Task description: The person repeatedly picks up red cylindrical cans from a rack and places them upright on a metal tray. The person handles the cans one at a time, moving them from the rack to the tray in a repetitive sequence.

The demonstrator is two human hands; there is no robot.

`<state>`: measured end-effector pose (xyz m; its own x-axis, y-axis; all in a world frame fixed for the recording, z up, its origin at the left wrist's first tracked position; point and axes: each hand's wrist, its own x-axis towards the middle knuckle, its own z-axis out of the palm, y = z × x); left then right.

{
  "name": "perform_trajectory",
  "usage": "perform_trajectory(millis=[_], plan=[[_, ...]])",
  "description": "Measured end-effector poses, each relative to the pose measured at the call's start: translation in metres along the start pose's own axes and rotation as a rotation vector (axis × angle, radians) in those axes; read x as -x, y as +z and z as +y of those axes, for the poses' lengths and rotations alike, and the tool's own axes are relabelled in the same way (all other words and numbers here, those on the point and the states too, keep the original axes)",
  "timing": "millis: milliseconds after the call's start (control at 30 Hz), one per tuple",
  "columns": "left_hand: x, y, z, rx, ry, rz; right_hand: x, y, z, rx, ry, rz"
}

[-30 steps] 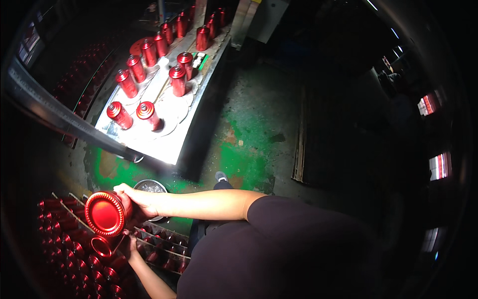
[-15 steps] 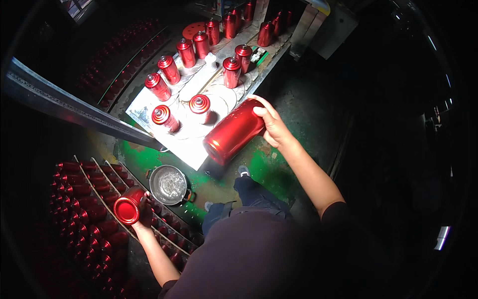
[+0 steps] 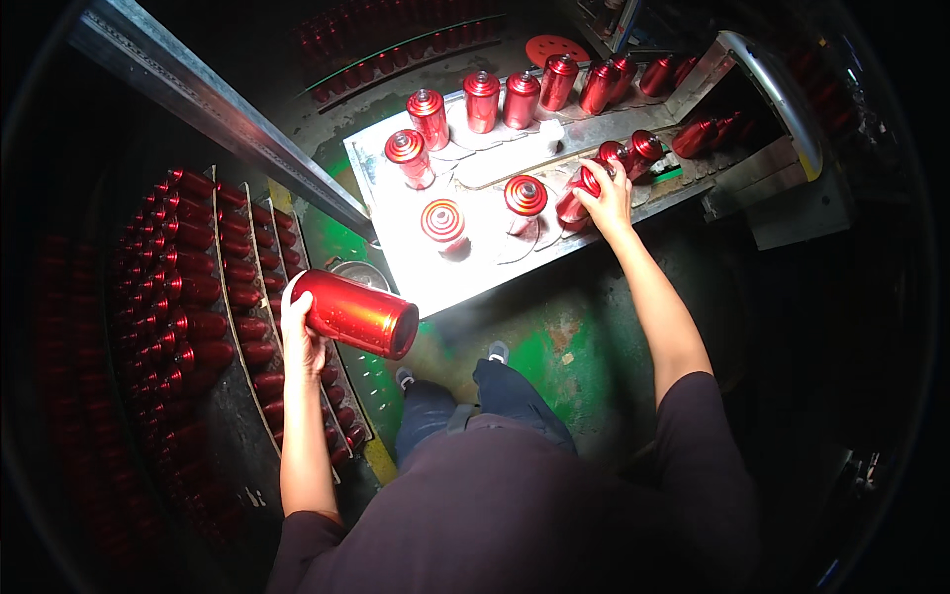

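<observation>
My left hand (image 3: pixel 300 327) is wrapped round a glossy red metal canister (image 3: pixel 358 315), held almost level with its flat base toward the right. Wet-looking drops speckle its side, and its far end is hidden by my hand. Over the metal table (image 3: pixel 396 252), my right hand (image 3: pixel 609 201) has its fingers closed round the top of another red canister (image 3: pixel 571 206), which leans slightly in the front row. To its left stand two canisters with stepped, ringed tops, a nearer canister (image 3: pixel 443 226) and a second canister (image 3: pixel 525 198). More stand close to its right.
A back row of red canisters (image 3: pixel 482 102) lines the table's far side, beside a small white piece (image 3: pixel 551 137). A metal hood (image 3: pixel 782 119) covers the right end. Curved racks (image 3: pixel 233 257) packed with canisters are at left. A metal post (image 3: pixel 228 119) slants down; a pot (image 3: pixel 358 272) is partly hidden.
My right hand has carried its canister from in front of the table into the front row. My left hand has risen and turned its canister, base now rightward. The view has swung left.
</observation>
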<state>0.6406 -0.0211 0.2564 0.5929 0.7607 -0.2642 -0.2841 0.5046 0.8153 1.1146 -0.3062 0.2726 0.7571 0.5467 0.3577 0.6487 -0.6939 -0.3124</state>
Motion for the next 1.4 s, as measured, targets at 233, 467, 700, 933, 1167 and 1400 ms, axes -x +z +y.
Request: perform_trajectory(millis=[233,467,700,933,1167,1400], plan=[[-0.018,0.082,0.0,-0.71,0.444,0.108,-0.057,0.045,0.056,0.052,0.101,-0.205],[-0.05,0.134,-0.063,-1.074,0.682,-0.052,-0.054,-0.012,-0.042,0.069,-0.349,-0.012],[-0.057,0.217,-0.101,-1.33,0.619,-0.31,0.026,0.05,-0.055,-0.235,-0.465,-0.402],[-0.099,0.238,-0.208,-1.028,0.624,-0.247,-0.005,0.04,-0.04,-0.1,-0.294,-0.386],[-0.096,0.286,-0.224,-1.146,0.522,-0.255,-0.022,0.036,-0.004,-0.021,-0.187,-0.343],[-0.034,0.28,-0.157,-0.999,0.492,-0.369,-0.005,-0.004,-0.051,-0.073,-0.207,-0.22]])
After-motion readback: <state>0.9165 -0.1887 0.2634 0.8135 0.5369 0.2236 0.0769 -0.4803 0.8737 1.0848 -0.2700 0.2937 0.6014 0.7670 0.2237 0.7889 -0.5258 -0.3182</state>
